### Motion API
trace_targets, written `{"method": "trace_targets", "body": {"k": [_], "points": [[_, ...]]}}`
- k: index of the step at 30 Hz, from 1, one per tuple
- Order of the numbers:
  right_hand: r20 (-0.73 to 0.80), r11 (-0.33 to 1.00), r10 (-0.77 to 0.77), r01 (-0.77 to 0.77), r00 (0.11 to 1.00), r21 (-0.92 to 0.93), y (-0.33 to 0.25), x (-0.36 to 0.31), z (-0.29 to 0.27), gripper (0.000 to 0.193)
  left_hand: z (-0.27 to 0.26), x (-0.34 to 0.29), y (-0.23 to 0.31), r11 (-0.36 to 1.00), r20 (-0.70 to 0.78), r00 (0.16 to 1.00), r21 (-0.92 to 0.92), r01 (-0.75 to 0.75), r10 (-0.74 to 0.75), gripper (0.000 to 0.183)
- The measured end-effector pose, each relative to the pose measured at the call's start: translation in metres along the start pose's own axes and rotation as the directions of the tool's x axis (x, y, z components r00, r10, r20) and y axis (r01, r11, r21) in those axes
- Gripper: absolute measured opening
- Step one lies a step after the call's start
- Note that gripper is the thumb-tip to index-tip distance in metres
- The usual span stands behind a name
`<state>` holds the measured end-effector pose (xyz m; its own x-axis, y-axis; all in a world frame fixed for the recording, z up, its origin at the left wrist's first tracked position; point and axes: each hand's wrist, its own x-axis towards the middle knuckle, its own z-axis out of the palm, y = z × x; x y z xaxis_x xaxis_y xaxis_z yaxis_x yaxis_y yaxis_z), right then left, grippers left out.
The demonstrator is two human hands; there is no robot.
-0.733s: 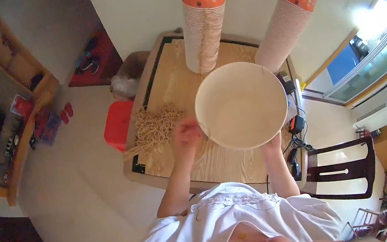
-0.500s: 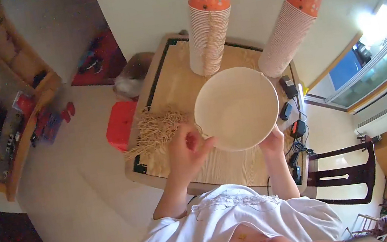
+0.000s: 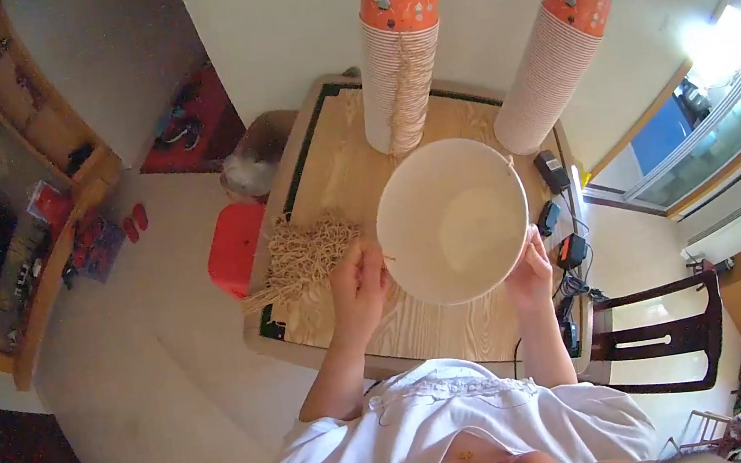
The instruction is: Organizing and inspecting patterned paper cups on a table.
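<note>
A large white paper bucket is tilted with its open mouth toward me, over the near part of the table. My right hand grips its wall on the right, thumb up by the rim. At the left rim my left hand is closed in a pinch, with a short bit of thin brown cord showing at its fingertips against the rim. Another bit of cord shows at the bucket's upper right rim. Left of my left hand lies a loose heap of tan cords.
Two tall stacks of upturned paper buckets stand at the back: a left stack with cords down its side, and a right stack. Black adapters and cables line the table's right edge. A red stool and dark chair flank the table.
My left hand has turned and closed in at the left rim. The bucket has tipped slightly and shifted lower, and my right hand has come farther up its right side.
</note>
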<state>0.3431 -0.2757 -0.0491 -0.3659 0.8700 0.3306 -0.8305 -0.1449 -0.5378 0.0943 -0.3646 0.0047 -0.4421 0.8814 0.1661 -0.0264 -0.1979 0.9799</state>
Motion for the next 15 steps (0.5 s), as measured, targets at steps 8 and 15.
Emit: {"method": "trace_targets", "body": {"k": [8,15], "points": [[-0.177,0.997,0.063,-0.071,0.982,-0.04,0.012,-0.005,0.016,0.051,0.004,0.0,-0.009,0.576,0.308,0.91,-0.705,0.414,-0.277,0.015],[-0.046,0.733,-0.231,0.143,0.972,-0.665,0.004,-0.011,0.019,0.015,-0.017,0.031,0.013,0.978,-0.1,0.989,-0.169,-0.123,0.107,0.032]]}}
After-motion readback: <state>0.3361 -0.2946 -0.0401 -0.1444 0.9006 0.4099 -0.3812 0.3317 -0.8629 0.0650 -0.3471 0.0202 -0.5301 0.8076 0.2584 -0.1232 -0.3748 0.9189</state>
